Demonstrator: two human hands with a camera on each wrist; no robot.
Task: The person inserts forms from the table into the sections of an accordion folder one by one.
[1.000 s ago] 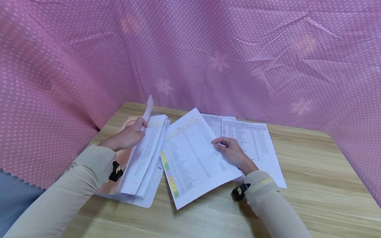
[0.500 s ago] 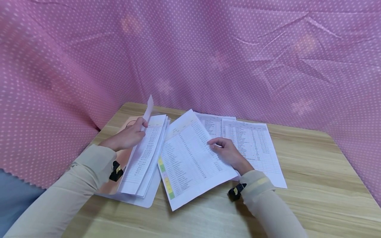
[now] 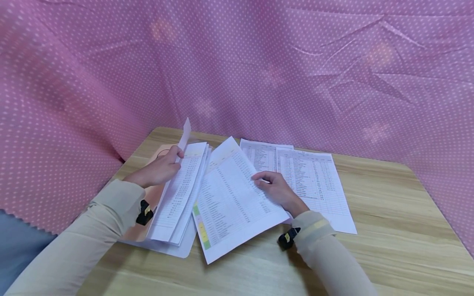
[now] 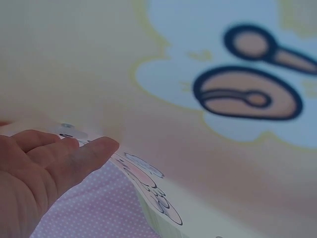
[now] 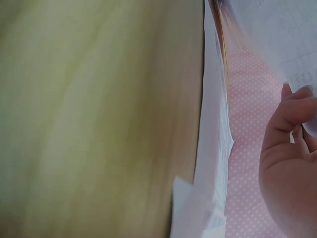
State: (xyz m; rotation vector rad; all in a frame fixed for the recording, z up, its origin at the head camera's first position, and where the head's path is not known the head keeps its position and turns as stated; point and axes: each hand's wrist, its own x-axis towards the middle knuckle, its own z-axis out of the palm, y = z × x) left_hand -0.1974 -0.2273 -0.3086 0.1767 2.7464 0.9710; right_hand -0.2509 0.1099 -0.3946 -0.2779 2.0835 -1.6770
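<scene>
A peach folder (image 3: 138,230) with cartoon drawings lies at the left of the table, several printed sheets (image 3: 179,197) inside it. My left hand (image 3: 160,167) holds up the folder's cover by its edge; in the left wrist view the drawings on the cover (image 4: 247,94) fill the upper right. My right hand (image 3: 275,190) pinches a loose sheet of paper (image 3: 233,201) by its right side. The sheet carries a printed table with yellow and green cells down its left edge. It is tilted, its left side against the folder's sheets. In the right wrist view, my thumb is partly hidden.
Two more printed sheets, one at the back (image 3: 261,156) and one farther right (image 3: 318,185), overlap on the wooden table (image 3: 400,230) beyond my right hand. A pink dotted cloth (image 3: 237,74) hangs behind the table and along its sides.
My right hand has moved left with the sheet, bringing it closer to the folder and uncovering more of the back sheet. My left hand and the folder stay put.
</scene>
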